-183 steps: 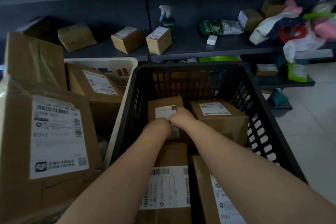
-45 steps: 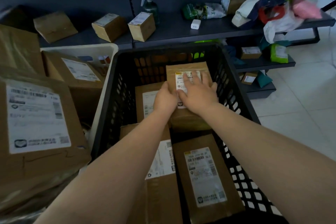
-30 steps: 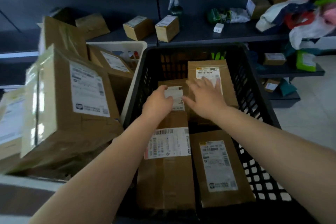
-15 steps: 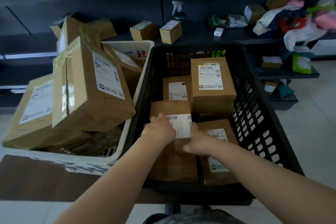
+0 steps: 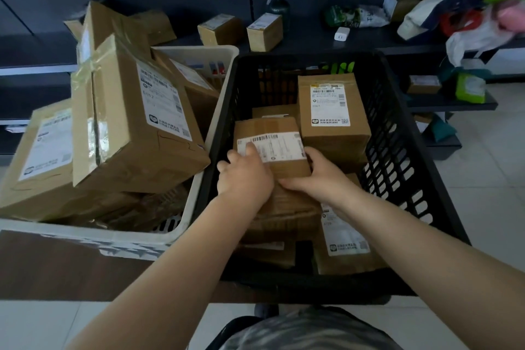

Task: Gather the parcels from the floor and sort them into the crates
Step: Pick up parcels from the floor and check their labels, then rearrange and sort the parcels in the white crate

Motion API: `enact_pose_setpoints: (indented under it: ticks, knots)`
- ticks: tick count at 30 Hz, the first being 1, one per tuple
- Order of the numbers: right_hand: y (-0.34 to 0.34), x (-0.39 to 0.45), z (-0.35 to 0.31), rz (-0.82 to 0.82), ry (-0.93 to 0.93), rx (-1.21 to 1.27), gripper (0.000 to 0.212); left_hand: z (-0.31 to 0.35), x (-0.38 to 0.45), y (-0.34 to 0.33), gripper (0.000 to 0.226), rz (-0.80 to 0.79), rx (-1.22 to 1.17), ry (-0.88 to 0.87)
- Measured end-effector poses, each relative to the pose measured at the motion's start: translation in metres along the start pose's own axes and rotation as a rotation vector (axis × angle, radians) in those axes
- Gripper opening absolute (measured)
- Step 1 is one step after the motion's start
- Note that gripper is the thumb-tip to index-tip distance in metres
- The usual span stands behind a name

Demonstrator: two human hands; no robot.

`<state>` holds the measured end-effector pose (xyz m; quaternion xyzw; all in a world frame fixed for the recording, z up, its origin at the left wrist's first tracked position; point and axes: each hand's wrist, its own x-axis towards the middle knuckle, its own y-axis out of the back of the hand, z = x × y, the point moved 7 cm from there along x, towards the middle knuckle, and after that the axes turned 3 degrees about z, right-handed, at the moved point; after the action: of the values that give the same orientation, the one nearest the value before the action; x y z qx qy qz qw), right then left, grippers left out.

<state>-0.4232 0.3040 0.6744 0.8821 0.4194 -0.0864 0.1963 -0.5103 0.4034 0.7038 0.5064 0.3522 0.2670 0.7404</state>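
1. Both hands are on a small labelled parcel (image 5: 271, 145) inside the black crate (image 5: 397, 150): left hand (image 5: 244, 176) closed over its near-left corner, right hand (image 5: 321, 170) cupping its near-right edge.
2. Around it, that crate already holds several boxes, among them an upright parcel (image 5: 332, 111) just beside it.
3. The white crate (image 5: 199, 57) to the left is heaped with larger parcels (image 5: 133, 116).
4. Sorting looks well along; no parcels show on the visible floor, though much of it is hidden.
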Motion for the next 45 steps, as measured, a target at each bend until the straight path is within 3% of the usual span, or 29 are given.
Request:
enact_pose_setpoints:
  ticks: [4,7,10,13,17,22,30,35,40,45]
  knots:
    - [0.011,0.014,-0.014,0.071,0.052,0.087,0.076,0.013,0.015,0.02,0.047,0.194,-0.014,-0.076]
    - [0.012,0.03,-0.027,0.149,0.17,0.014,0.084,0.021,0.041,0.015,0.046,0.17,-0.004,-0.095]
    - [-0.007,0.04,-0.023,0.029,0.277,-0.344,0.092,0.022,0.059,-0.018,0.048,-0.014,0.045,-0.152]
    - [-0.029,0.045,0.008,-0.116,0.248,-0.879,0.097,0.017,0.063,-0.043,0.046,-0.072,0.019,-0.223]
    - [-0.028,0.06,0.003,0.044,0.334,-1.16,0.082,0.013,0.072,-0.046,0.058,-0.094,-0.097,-0.198]
    - [-0.038,0.082,-0.012,0.119,0.362,-1.419,0.075,0.02,0.088,-0.039,0.06,-0.106,-0.127,-0.168]
    - [-0.034,0.089,-0.021,0.116,0.32,-1.29,0.068,0.019,0.088,-0.031,0.049,-0.067,-0.286,-0.111]
    - [-0.022,0.074,-0.038,0.113,0.334,-1.04,0.036,0.012,0.065,-0.015,0.04,-0.022,-0.461,-0.062]
    - [-0.017,0.046,-0.08,0.182,0.481,-0.587,0.031,0.017,0.027,0.031,0.04,0.193,-0.581,-0.105]
    - [-0.04,0.02,-0.12,0.084,0.592,-0.42,0.027,0.005,-0.016,0.092,0.042,0.46,-0.533,-0.151]
